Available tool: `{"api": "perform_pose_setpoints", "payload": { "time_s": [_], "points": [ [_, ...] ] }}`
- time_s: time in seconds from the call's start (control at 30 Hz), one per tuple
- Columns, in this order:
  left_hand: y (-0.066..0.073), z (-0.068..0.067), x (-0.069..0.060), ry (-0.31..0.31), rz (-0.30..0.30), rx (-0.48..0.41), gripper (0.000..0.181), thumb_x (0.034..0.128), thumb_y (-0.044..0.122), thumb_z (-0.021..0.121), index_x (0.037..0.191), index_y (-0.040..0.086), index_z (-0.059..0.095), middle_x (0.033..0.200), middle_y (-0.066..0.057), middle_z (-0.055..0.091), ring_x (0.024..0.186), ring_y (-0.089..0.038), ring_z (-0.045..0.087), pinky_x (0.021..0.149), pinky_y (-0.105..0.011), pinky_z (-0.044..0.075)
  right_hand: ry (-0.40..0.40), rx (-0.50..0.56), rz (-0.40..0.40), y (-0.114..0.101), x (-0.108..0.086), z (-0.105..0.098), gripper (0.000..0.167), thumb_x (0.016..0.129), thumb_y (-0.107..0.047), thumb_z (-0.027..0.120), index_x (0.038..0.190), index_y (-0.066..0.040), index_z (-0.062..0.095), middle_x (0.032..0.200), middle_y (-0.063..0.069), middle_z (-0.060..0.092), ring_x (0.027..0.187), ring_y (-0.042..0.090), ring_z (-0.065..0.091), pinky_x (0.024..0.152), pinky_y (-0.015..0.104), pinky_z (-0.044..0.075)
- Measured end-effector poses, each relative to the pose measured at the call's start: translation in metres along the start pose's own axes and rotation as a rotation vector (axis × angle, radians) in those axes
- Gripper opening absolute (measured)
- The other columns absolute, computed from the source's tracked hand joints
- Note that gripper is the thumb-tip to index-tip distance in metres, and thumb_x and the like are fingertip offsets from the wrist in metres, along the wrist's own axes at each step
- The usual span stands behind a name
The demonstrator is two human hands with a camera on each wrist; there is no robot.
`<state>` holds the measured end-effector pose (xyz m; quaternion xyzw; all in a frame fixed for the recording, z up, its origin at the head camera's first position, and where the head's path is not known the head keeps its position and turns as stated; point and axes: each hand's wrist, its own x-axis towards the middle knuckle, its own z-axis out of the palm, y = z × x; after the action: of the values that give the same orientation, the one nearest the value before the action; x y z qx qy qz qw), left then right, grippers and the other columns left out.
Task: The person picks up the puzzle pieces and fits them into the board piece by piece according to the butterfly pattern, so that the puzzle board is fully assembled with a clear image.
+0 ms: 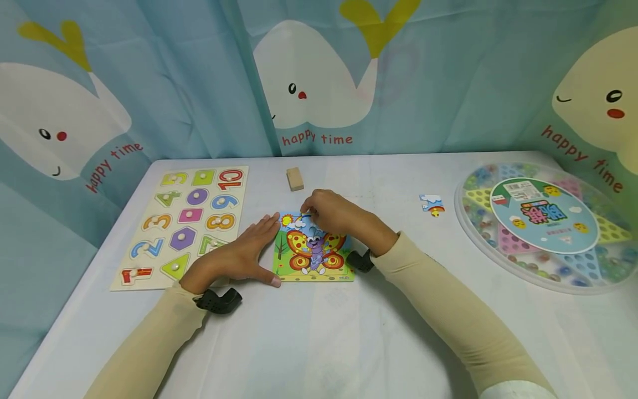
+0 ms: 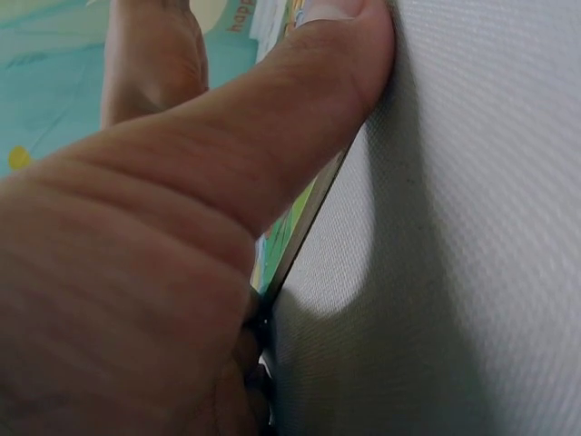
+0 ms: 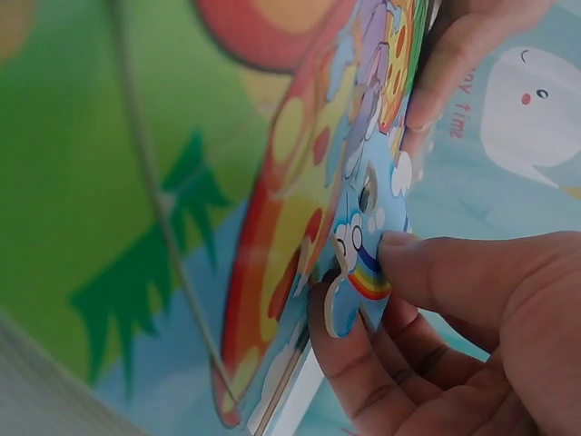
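A small butterfly jigsaw puzzle [image 1: 315, 271] lies flat on the table in the head view. My left hand [image 1: 244, 254] is at its left edge, thumb and fingers spread and touching the border. The left thumb [image 2: 300, 86] fills much of the left wrist view, lying along the board's side. Over the puzzle's top part, my right hand [image 1: 335, 213] pinches a blue puzzle piece with a rainbow [image 3: 368, 277] between thumb and fingers. In the right wrist view this piece is tilted against the puzzle's surface. Another loose blue puzzle piece [image 1: 432, 204] lies apart to the right.
A wooden number-and-shape board [image 1: 149, 281] lies on the left. A small wooden block [image 1: 295, 179] sits behind the puzzle. On the right is a round clear case of marbles [image 1: 545, 230] with a star-patterned game board. A whale-print curtain [image 1: 433, 94] stands behind the white table.
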<state>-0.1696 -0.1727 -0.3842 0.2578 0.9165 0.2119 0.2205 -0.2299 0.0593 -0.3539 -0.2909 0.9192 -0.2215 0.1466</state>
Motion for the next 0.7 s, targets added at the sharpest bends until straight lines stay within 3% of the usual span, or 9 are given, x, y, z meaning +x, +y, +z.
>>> {"api": "perform_pose_setpoints", "payload": {
  "time_s": [0.43,0.7],
  "points": [
    [0.0005,-0.0001,0.0,0.001,-0.008,0.009,0.125,0.0691,0.055,0.082,0.156,0.008,0.006,0.162,0.0,-0.008,0.147,-0.02,-0.01,0.118,-0.044,0.001,0.027,0.005,0.015,-0.0013,-0.0007,-0.0002,0.019,0.093,-0.003,0.062,0.11,0.0,0.07,0.103,0.011,0.062,0.093,0.021,0.056,0.084,0.031,0.051],
    [0.0,-0.0012,-0.0008,0.004,0.012,0.005,0.124,0.0701,0.052,0.083,0.156,0.006,0.007,0.162,-0.001,-0.006,0.147,-0.02,-0.01,0.118,-0.043,0.0,0.036,0.049,0.012,0.0033,0.0012,-0.0005,0.019,0.091,-0.001,0.063,0.108,0.0,0.071,0.105,0.011,0.064,0.097,0.022,0.058,0.087,0.033,0.051]
  ]
}}
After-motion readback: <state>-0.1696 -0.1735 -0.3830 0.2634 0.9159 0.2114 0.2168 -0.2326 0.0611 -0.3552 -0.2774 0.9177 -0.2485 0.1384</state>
